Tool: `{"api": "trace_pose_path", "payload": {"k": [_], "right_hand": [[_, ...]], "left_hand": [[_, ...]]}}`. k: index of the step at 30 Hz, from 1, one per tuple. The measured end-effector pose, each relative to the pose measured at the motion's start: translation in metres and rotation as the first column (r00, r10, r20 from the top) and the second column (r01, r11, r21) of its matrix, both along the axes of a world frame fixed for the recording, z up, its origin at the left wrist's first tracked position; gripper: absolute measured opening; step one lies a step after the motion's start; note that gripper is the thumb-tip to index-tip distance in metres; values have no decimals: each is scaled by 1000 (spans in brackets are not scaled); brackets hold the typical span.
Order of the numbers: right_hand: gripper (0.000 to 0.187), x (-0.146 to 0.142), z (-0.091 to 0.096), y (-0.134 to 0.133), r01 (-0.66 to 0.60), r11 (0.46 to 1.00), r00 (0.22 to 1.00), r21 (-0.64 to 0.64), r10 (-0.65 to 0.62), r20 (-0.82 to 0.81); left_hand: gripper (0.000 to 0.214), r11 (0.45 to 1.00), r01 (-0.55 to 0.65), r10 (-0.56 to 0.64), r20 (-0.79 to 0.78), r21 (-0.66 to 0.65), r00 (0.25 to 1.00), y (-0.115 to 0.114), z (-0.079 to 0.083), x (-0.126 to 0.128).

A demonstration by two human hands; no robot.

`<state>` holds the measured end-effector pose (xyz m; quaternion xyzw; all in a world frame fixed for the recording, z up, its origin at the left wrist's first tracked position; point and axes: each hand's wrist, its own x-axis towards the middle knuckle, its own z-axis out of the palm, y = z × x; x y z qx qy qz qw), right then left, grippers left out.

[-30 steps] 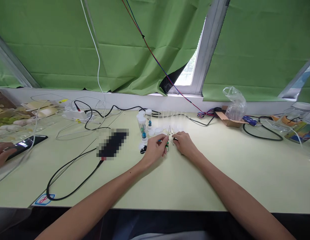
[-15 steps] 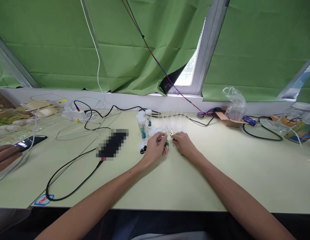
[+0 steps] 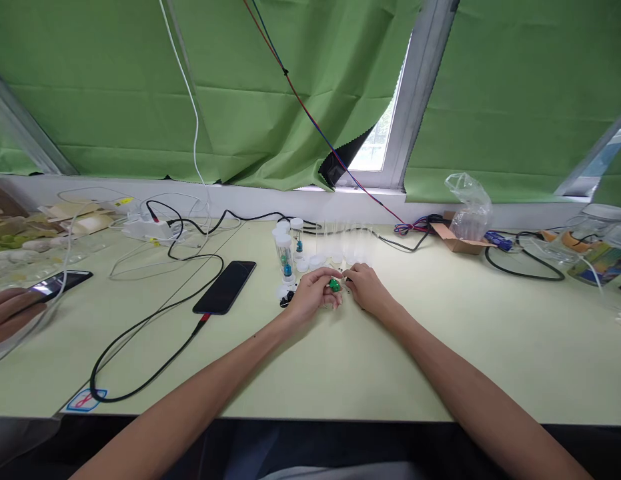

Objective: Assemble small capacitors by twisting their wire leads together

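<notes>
From the head view, our left hand (image 3: 316, 291) grasps a small green part (image 3: 334, 285), near and right of the capped clear tubes (image 3: 285, 257) on the tabletop (image 3: 415, 360); the thin wire above its fingers no longer shows, so we judge the part was turned; whether our right hand (image 3: 369, 288), just beside, grips anything, we cannot tell.

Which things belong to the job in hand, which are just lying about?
Likely the job:
small green part, in the left hand
white-capped clear tubes, blue parts inside

Likely just lying about:
smartphone with black cable
cardboard box
clear plastic bag
</notes>
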<state>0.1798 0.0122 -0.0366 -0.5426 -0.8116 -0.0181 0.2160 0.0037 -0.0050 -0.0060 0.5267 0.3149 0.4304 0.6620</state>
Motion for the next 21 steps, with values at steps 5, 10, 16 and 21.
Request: {"api": "trace_pose_path", "payload": {"k": [5,10,16,21], "right_hand": [[22,1,-4,3,-5,1000,1000,9,5,-15],[21,2,-5,4,-6,999,999,36,8,-42],[22,0,-1,0,-3,999,995,47,8,-101],[22,-1,0,-1,0,999,990,48,7,-141]], "left_hand": [[15,1000,-24,24,13,-2,1000,1,-1,0],[15,1000,1,-1,-40,-9,999,2,-4,1],[19,997,-20,31,-157,74,987,1,-6,0],[22,991,-3,28,-183,135,983,-2,-5,-1]]}}
